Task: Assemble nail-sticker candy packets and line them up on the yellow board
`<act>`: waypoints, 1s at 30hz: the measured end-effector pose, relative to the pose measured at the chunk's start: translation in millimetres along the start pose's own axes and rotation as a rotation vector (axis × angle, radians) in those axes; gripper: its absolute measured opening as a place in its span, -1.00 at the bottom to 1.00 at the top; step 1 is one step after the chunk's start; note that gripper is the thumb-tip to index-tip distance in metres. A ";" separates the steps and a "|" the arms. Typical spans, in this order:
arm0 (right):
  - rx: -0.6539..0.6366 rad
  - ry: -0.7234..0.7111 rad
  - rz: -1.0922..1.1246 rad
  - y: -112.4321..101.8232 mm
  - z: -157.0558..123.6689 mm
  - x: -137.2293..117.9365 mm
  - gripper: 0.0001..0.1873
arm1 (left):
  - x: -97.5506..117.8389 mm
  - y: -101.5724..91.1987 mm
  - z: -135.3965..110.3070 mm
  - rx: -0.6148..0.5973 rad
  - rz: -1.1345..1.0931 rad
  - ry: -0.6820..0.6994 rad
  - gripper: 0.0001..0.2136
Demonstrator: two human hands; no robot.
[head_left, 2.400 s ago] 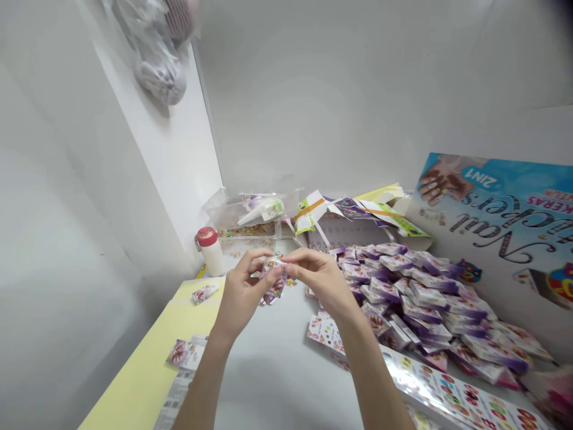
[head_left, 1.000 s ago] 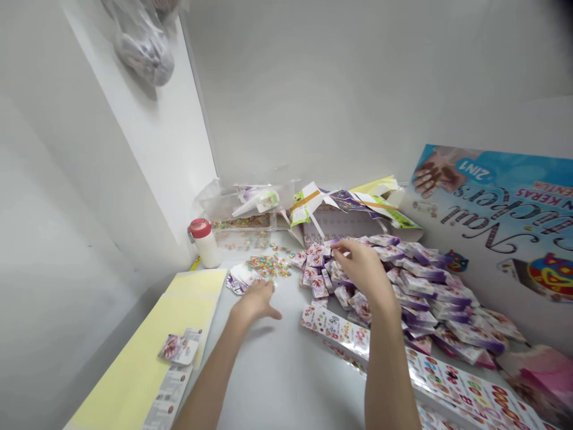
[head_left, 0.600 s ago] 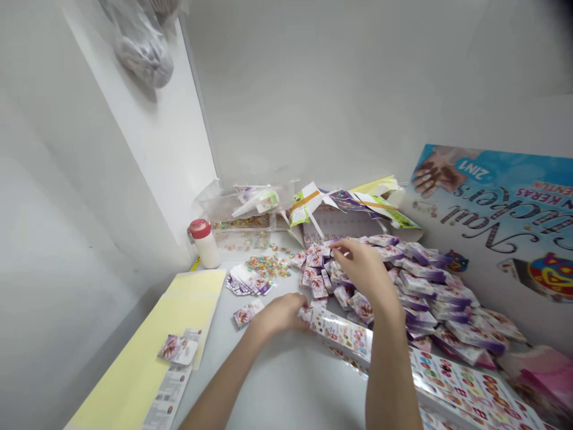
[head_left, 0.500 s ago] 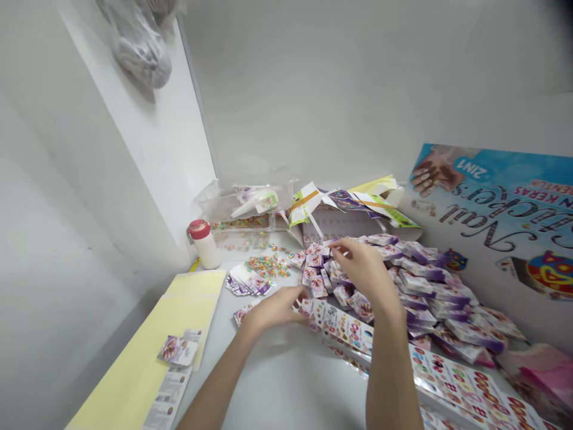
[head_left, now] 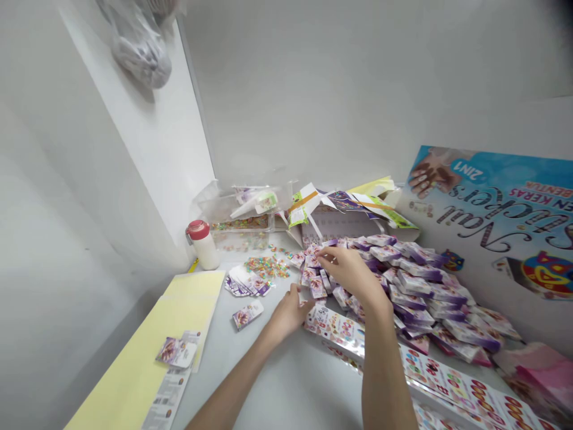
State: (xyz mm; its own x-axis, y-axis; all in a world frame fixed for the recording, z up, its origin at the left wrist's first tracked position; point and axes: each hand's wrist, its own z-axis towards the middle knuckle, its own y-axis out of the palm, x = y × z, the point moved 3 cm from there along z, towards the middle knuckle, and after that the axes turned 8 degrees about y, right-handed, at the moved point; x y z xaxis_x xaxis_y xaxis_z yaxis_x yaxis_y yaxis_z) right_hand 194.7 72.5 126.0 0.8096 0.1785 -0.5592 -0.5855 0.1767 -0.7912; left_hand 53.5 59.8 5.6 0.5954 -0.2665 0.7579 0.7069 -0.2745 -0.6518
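In the head view, a small purple-and-white packet (head_left: 312, 261) is apparently being pinched between the fingertips of the right hand (head_left: 349, 275), at the far edge of a heap of nail-sticker packets (head_left: 416, 292). The left hand (head_left: 289, 315) is being held half-curled just beside a printed sticker strip (head_left: 333, 325); whether anything is gripped by it cannot be told. A single packet (head_left: 248, 315) is being left lying apart on the white tabletop (head_left: 290, 394), near a fanned stack of cards (head_left: 244, 283) and loose colourful stickers (head_left: 267, 267) on the left.
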 end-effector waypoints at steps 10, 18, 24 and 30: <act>0.003 0.006 -0.004 -3.5 -1.1 1.6 -0.74 | -18.3 19.0 8.0 -0.079 0.036 -0.003 -0.60; -0.004 0.002 -0.011 -2.9 -1.6 1.1 -0.73 | -9.1 23.5 2.9 0.012 0.118 0.021 -0.61; -0.009 0.011 -0.001 -3.4 -1.8 1.3 -0.75 | -3.5 0.0 5.2 0.098 -0.128 0.108 -0.79; -0.247 -0.133 0.173 -4.4 -7.7 -2.0 -0.75 | 31.8 -64.2 -4.3 0.178 -0.553 0.243 -0.77</act>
State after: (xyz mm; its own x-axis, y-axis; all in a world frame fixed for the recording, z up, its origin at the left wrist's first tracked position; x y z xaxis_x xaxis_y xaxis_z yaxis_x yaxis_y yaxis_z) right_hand 196.0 63.9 128.7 0.6768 0.3126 -0.6665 -0.6728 -0.1048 -0.7323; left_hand 25.4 65.0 71.5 0.0344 -0.3374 0.9407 0.9507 -0.2792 -0.1349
